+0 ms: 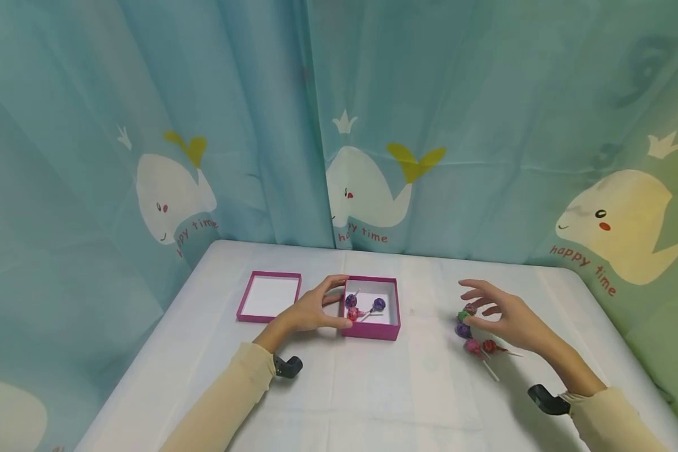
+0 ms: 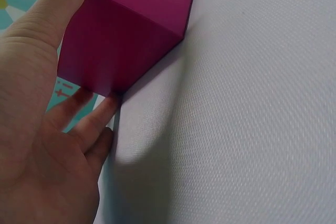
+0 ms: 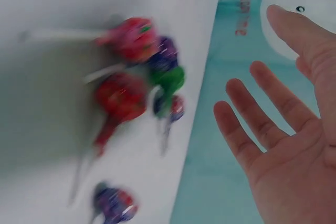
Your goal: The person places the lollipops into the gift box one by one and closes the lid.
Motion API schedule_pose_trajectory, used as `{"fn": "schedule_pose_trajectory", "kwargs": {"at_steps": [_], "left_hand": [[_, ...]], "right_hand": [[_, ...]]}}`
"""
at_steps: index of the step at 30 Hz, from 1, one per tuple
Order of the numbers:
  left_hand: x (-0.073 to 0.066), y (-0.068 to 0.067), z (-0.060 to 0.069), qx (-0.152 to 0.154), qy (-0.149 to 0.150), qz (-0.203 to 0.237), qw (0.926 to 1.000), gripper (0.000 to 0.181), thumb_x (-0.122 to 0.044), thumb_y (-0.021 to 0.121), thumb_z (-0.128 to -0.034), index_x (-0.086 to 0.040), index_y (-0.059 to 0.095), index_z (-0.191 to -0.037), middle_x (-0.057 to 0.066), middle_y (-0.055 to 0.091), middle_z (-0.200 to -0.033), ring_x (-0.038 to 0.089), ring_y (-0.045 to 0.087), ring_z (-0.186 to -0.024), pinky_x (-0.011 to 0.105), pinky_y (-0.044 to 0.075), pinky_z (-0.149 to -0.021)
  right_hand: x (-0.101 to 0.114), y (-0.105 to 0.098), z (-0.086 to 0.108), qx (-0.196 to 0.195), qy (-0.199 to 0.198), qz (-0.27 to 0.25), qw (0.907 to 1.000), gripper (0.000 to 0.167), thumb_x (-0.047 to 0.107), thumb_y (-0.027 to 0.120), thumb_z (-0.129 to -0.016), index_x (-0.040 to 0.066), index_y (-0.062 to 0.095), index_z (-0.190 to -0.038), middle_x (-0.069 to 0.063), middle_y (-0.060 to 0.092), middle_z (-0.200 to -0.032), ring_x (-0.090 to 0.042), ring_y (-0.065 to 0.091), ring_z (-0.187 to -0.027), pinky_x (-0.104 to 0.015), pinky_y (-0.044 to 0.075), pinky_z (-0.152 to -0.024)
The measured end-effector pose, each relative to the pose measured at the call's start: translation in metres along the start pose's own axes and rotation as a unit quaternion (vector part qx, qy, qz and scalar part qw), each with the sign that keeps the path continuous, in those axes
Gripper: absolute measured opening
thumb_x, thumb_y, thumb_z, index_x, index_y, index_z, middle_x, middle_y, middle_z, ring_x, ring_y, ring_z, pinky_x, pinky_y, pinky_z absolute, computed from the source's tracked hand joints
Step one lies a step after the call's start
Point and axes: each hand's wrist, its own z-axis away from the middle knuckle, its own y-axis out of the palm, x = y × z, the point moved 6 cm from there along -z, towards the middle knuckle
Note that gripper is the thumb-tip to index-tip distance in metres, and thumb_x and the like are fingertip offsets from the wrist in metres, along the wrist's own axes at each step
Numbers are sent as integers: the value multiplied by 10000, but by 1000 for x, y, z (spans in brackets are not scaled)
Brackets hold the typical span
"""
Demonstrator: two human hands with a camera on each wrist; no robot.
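A magenta box (image 1: 371, 331) with a white inside stands on the table, and several wrapped lollipops lie in it, among them a purple lollipop (image 1: 379, 304) and a red one. My left hand (image 1: 311, 311) holds the box at its left end, thumb at the front corner and fingers toward the back. Over the loose lollipops on the right hovers my right hand (image 1: 514, 323), its fingers apart and holding nothing. Below it lie a purple, a green, a pink lollipop (image 1: 473, 346) and a red lollipop (image 3: 121, 98), blurred in the right wrist view.
Left of the box lies its shallow lid (image 1: 271, 318), white inside with a magenta rim. A pale cloth covers the table (image 1: 373, 395). Behind it hangs a teal curtain (image 1: 474, 207) printed with whales, close to the table's back edge.
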Motion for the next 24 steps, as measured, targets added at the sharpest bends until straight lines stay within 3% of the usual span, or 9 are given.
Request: {"fn": "schedule_pose_trajectory", "kwargs": {"at_steps": [8,18,24], "left_hand": [[1,0,-1,24,-21,-17,10000,983,-281,905,-806,-266,308,-1586,47,323,-1653,311,433,-1452,515,277,-1218],[2,1,-1,27,-26,-81,10000,980,-320,904,-805,-288,306,-1581,41,327,-1652,302,437,-1451,516,276,-1218],[-1,1,0,31,-19,-60,10000,967,-293,900,-812,-284,311,-1579,54,322,-1655,308,430,-1455,524,272,-1219]], "right_hand": [[-13,0,38,150,232,-208,9994,647,101,821,-881,77,517,-1451,-159,704,-1184,-215,724,-958,-341,618,-752],[-26,7,63,-76,137,-300,9994,581,-6,837,-822,-3,582,-1344,-157,731,-1054,-114,732,-852,-225,590,-714],[-32,10,68,-211,326,-88,9992,477,15,853,-805,15,659,-1241,-71,748,-991,-22,691,-811,-198,575,-682]]}}
